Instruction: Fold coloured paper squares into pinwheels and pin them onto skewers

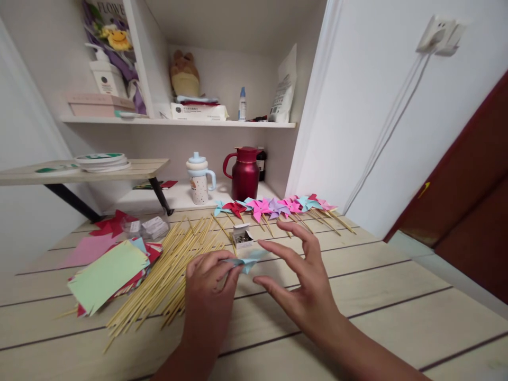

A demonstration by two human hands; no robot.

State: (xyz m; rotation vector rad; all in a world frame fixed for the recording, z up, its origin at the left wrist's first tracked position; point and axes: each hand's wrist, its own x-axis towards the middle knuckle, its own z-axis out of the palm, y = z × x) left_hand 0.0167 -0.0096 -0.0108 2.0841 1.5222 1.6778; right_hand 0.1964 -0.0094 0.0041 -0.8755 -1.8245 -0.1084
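Note:
Pinched between the thumb and fingers of my left hand (212, 286) is a light blue paper pinwheel (248, 260), partly folded and somewhat blurred. My right hand (305, 275) is beside it on the right, fingers and thumb spread with nothing between them. Just beyond the paper stands a small open box (242, 236) with small metal pieces inside. To the left of my left hand lies a loose heap of thin wooden sticks (159, 275). Finished paper pinwheels (273, 208) on sticks, in pink, purple, blue and red, lie in a row at the back.
Cut paper sheets (109, 275) are stacked at the left, near red paper pieces (111, 224) and small clear boxes (154, 227). A red thermos jug (245, 174) and a speckled cup (199, 182) stand behind. A raised wooden stand (146, 168) is at the left.

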